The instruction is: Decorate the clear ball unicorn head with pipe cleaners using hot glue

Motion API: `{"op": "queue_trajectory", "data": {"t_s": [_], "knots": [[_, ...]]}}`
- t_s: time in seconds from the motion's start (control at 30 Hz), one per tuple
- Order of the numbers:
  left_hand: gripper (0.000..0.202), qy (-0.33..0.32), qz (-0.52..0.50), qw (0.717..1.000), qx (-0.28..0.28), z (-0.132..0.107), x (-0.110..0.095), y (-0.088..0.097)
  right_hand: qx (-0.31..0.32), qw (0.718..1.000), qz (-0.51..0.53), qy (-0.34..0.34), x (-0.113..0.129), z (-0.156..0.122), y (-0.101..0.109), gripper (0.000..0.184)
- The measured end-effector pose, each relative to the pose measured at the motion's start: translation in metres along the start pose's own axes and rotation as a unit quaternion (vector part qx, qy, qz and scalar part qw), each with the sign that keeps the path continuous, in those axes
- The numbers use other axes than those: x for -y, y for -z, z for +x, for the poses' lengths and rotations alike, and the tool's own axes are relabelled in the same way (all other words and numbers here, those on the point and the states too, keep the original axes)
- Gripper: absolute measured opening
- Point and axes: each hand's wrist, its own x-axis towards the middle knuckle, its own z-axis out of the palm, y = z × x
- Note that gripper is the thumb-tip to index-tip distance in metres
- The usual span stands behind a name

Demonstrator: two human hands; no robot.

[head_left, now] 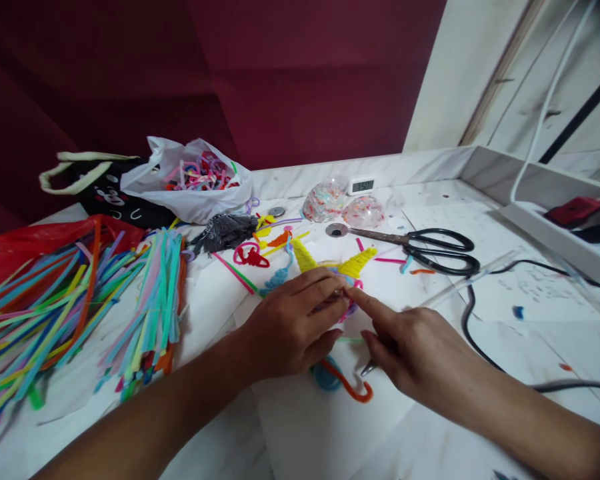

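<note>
A small pipe-cleaner figure with two yellow cones and pink and blue loops lies on white paper. My left hand rests on it, fingers curled and pressing the figure down. My right hand points its index finger at the figure's pink part, the other fingers closed around a thin metal tool whose tip sticks out below. An orange hook and a blue coil of pipe cleaner lie under my hands.
A heap of coloured pipe cleaners fills the left. Black-handled scissors lie at the right, a black cable beside them. A white plastic bag, a black tote bag, glittery domes and a small clock stand behind.
</note>
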Motion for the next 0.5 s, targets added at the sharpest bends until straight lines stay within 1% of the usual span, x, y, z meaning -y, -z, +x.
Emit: {"op": "queue_trajectory", "data": {"t_s": [0.37,0.5], "knots": [[0.03,0.003,-0.012,1.0,0.006,0.0006,-0.0006,0.0007,0.025,0.998,0.042,-0.025,0.0001,-0.0001,-0.001,0.06],[0.03,0.005,-0.014,1.0,0.005,0.0012,-0.0012,0.0009,0.029,0.998,0.05,-0.021,0.0,-0.0002,-0.0014,0.061]]}}
